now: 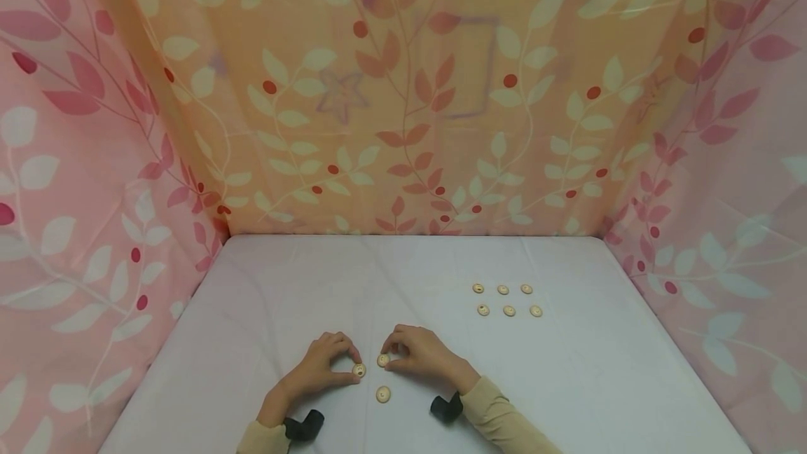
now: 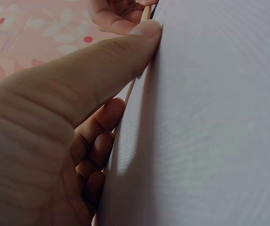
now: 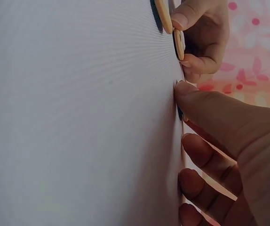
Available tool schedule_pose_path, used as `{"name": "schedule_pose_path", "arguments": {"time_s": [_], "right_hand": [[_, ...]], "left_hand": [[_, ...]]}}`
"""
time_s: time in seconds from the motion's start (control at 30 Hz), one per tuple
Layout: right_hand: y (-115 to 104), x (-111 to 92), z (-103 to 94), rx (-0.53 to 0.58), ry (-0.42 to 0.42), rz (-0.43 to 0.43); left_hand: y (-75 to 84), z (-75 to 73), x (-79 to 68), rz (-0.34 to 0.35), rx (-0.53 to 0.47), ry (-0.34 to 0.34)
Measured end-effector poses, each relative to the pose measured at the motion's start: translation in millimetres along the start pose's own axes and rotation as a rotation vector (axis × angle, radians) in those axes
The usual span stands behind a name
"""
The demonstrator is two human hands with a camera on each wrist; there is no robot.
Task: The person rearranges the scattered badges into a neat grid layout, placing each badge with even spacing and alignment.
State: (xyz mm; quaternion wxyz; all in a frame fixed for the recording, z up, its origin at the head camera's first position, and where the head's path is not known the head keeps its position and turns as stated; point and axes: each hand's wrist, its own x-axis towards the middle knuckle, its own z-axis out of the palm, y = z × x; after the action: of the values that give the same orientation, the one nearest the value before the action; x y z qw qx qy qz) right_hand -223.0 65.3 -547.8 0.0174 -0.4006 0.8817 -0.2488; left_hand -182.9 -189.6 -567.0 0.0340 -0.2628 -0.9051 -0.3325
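Head view: the left hand [image 1: 321, 363] pinches a tan button [image 1: 359, 370] with curled fingers on the white cloth [image 1: 567, 384]; the right hand [image 1: 419, 354] pinches a second button [image 1: 382, 360] just beside it. A third button [image 1: 382, 394] lies nearer; six buttons [image 1: 506, 300] sit in two rows far right.

Left wrist view: the thumb [image 2: 102, 66] presses the cloth; fingers curled.

Right wrist view: the thumb tip [image 3: 184, 89] touches the cloth, fingers curled; opposite, the other hand pinches its button [image 3: 178, 44].

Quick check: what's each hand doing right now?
Left hand: fingers pinch a button on the table.
Right hand: fingers pinch another button.
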Motion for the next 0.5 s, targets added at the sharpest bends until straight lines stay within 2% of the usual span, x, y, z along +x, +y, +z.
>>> {"name": "schedule_pose_path", "arguments": {"time_s": [0.23,0.5], "right_hand": [[1.0,-0.7,0.4,0.013,0.013,-0.015],[0.7,-3.2,-2.0,0.036,0.008,0.023]], "left_hand": [[0.9,0.2,-0.4,0.007,0.0,0.009],[2.5,-2.1,0.4,-0.03,-0.018,-0.028]]}}
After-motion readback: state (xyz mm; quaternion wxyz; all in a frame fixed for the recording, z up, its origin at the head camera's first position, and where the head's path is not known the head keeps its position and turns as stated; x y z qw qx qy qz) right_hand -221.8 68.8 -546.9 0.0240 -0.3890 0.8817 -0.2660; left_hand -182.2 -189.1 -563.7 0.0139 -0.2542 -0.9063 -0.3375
